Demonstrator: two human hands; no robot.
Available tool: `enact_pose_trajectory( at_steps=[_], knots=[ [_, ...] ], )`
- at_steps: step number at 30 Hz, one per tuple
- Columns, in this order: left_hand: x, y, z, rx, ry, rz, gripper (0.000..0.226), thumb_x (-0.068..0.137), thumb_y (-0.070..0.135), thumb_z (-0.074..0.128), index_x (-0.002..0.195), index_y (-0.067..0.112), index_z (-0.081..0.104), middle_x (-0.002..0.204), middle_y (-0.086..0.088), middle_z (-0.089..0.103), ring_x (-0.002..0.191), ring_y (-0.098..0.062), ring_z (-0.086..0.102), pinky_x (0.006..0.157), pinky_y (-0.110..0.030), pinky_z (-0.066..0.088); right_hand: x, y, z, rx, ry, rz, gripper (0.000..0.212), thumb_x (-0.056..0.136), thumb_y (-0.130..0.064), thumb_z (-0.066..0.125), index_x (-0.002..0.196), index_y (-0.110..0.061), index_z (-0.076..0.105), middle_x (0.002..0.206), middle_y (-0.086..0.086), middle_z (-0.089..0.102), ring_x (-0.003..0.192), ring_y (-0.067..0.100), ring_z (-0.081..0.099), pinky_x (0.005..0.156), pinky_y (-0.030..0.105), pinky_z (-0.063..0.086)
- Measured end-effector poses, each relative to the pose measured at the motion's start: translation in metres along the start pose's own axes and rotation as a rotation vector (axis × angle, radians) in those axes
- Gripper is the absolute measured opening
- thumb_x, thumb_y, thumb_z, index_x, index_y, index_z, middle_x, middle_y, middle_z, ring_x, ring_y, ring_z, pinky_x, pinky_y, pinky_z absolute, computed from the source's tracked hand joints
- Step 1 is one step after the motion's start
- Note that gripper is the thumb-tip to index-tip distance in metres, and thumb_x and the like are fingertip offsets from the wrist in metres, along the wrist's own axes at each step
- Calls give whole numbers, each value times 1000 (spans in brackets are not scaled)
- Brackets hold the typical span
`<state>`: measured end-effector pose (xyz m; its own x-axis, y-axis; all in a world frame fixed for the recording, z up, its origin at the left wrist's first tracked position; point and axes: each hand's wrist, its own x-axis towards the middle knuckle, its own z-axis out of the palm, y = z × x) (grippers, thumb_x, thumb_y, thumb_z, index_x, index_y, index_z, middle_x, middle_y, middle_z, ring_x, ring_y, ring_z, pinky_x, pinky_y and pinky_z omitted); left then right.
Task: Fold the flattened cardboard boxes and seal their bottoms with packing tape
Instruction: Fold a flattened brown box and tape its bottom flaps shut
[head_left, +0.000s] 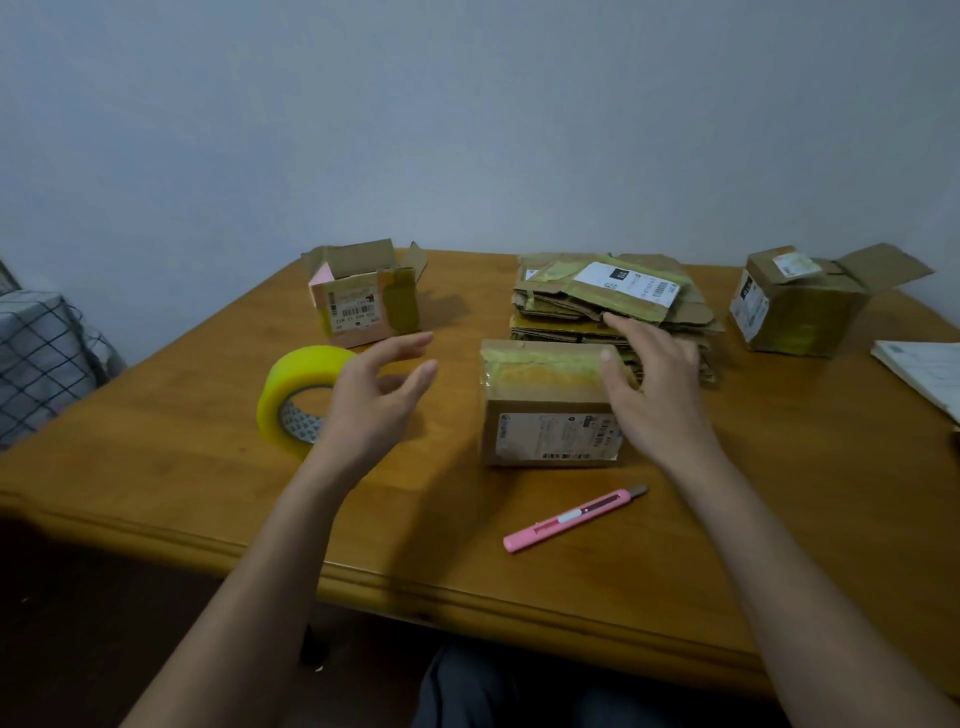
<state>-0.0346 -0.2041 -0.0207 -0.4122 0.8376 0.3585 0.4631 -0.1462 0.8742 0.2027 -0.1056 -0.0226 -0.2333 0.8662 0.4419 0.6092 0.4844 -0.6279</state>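
A folded cardboard box (550, 405) is sitting near the middle of the wooden surface (208, 467), its taped side facing up with yellowish packing tape running along the top and a shipping label showing on the near face. The right hand (649, 395) is hovering at the box's right end, its fingers (608, 358) spread and relaxed, the thumb touching or nearly touching the taped top; it is gripping nothing. Just behind the box, a stack of flattened cardboard boxes (613, 301) is lying with a white label on the topmost piece, the stack touching or almost touching the box's far edge. The left hand (374, 400) is hanging in the air to the left of the box, well apart from it, its fingers open and slightly curved, holding nothing. Partly behind that hand, a roll of yellowish packing tape (296, 395) is standing on its edge. A pink utility knife (574, 518) is lying in front of the box, angled toward the right. Farther back on the left, an open box (363, 301) is standing with its flaps up; at the far right another open box (795, 306) is resting with one flap spread outward. A notebook or papers (924, 374) are lying at the right edge, and a checked fabric (36, 353) is showing at the far left.
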Motion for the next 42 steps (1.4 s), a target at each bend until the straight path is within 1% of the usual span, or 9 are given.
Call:
enact_pose_trajectory(
  at_steps=[2,5,9,12,17,27,33,38,42],
  knots=[
    [3,-6,-17,-9,155,40,20,94,18,65,111,27,70,113,2,70,100,-14,69,83,-34,60,3,-20,4,21,123,-95,36,98,-20,50,134,-21,54,135,-3,54,129,16,36,96,17,25],
    [-1,-18,-42,93,389,85,19,94,12,64,108,24,69,106,1,68,96,-13,66,73,-10,52,-3,-57,21,139,175,-231,28,94,-8,54,120,-14,63,119,-2,61,118,14,51,98,16,36],
    [-10,-52,-63,248,538,3,44,93,15,64,135,19,53,126,-3,48,110,-13,51,90,-19,45,-21,-97,63,304,-93,-331,29,94,-1,53,118,-11,64,110,-3,62,100,5,58,87,20,53],
    [-15,-82,-69,182,490,-186,62,94,17,64,149,20,35,144,-9,40,127,-21,44,103,-36,42,-24,-107,106,295,-405,-174,36,99,-9,50,134,-13,54,130,2,57,109,9,56,94,24,51],
    [-18,-109,-67,-42,354,-253,62,97,13,59,152,28,33,151,-1,41,133,-14,43,102,-32,45,-19,-95,165,320,-660,180,60,99,-22,55,153,-20,28,145,5,48,128,19,50,105,35,44],
    [-9,-120,-64,-181,344,-192,61,95,14,61,128,62,42,145,7,49,129,-16,51,101,-52,49,-10,-90,199,517,-553,225,62,95,-16,61,149,-26,34,139,-4,53,126,11,49,107,36,42],
    [-15,-120,-71,-364,405,-213,60,95,6,59,138,45,44,141,3,54,122,-15,57,81,-32,60,-15,-98,196,664,-546,169,61,97,-9,57,150,-22,32,130,-12,48,112,-5,46,75,-3,39],
    [-13,-113,-75,-464,438,-229,57,93,12,61,143,36,47,136,-8,58,121,-24,60,71,-27,60,-13,-106,194,799,-496,117,57,98,-19,56,149,-26,34,126,-19,48,100,-22,48,74,4,45],
    [-8,-103,-73,-505,455,-258,56,96,9,59,147,25,44,129,-13,62,114,-28,64,66,-25,58,-9,-106,188,831,-455,121,57,96,-20,59,149,-26,36,133,-10,52,106,-9,52,64,7,48]
  ],
)
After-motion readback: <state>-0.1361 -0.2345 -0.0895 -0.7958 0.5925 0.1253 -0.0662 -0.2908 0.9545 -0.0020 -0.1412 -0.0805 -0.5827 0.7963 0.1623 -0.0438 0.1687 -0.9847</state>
